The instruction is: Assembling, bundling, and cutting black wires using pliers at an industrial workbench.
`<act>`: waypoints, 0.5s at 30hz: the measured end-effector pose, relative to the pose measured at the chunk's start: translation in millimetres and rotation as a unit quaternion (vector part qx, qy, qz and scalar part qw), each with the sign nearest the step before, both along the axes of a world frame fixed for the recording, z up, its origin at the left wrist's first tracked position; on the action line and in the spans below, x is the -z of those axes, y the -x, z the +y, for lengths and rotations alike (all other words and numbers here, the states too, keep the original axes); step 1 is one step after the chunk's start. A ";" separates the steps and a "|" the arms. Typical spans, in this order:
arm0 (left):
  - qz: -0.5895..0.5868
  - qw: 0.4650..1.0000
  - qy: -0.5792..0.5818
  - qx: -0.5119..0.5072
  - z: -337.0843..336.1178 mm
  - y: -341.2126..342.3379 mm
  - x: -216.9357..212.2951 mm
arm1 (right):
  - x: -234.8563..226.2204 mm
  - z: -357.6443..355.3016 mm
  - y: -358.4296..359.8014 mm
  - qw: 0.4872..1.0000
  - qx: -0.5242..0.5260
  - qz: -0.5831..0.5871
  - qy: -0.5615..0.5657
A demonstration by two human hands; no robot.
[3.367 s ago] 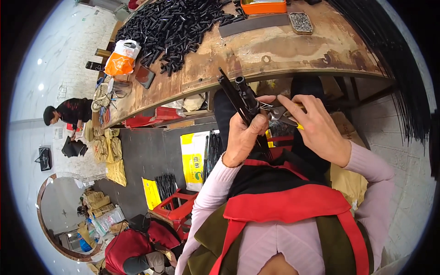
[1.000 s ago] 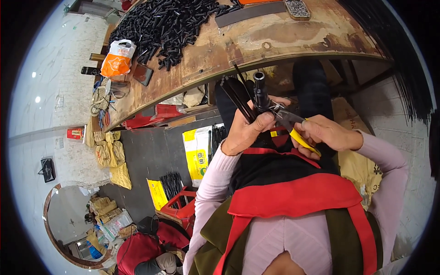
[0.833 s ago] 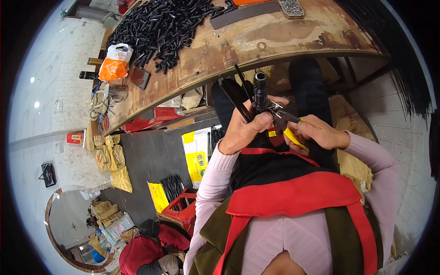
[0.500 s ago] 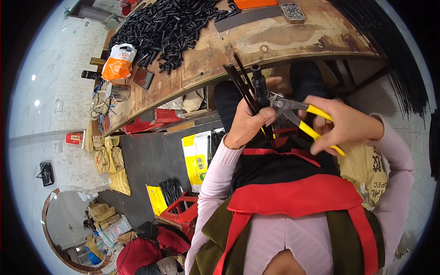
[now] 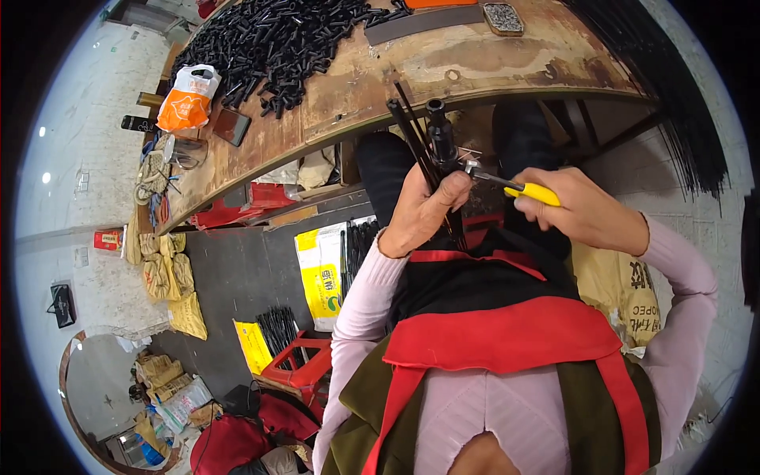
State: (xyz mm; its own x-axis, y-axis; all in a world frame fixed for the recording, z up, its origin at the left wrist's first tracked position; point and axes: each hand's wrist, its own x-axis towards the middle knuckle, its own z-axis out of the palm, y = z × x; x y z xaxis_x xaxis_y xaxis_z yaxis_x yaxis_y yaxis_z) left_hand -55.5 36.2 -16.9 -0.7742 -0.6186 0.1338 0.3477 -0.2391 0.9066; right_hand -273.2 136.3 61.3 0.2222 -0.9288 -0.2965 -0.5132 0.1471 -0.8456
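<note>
Yellow-handled pliers (image 5: 538,193) in the right hand's (image 5: 582,207) grip, tips right beside the left thumb: one slip and that thumb gets nipped! The left hand (image 5: 419,215) clasps a black tube (image 5: 441,136) and slim rods (image 5: 409,133) at one o'clock; slacken, and rods could drop. Stained wooden table (image 5: 427,75) at twelve, black pieces (image 5: 269,51) heaped at eleven, dark strands (image 5: 685,103) hanging at two, pale wall beyond.

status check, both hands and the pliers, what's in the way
Left hand: gripping black rods and tube. Right hand: on yellow-handled pliers, head beside tube. Left thumb close by pliers' head; contact unclear.
</note>
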 end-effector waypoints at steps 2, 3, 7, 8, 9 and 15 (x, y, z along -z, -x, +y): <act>-0.018 1.000 0.009 -0.007 -0.9 2.3 -0.9 | 5.1 -0.3 2.4 1.000 -0.001 -0.009 0.026; -0.017 1.000 0.010 -0.008 -0.9 3.0 -0.6 | 3.4 -0.6 3.4 0.999 -0.014 -0.019 0.026; -0.025 0.999 0.026 -0.030 5.2 3.6 -2.2 | -33.0 -6.9 0.1 0.992 -0.020 -0.030 -0.120; -0.026 0.998 0.026 -0.043 5.4 5.8 -1.7 | -32.9 -8.8 -1.2 0.992 -0.020 -0.028 -0.118; -0.030 0.998 0.022 -0.051 6.1 7.5 -2.6 | -30.7 -9.8 -3.4 0.986 -0.004 -0.042 -0.160; -0.002 1.000 0.000 0.003 -0.4 0.8 2.9 | 21.8 1.8 -10.8 0.993 0.022 -0.096 -0.068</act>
State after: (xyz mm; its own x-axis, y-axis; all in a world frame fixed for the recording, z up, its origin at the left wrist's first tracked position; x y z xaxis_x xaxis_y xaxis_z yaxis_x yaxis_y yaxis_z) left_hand -56.3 35.8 -19.7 -0.7780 -0.6144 0.1314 0.3437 -0.2412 0.9076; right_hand -262.4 138.1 39.4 0.2479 -0.8928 -0.3761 -0.3349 0.2853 -0.8980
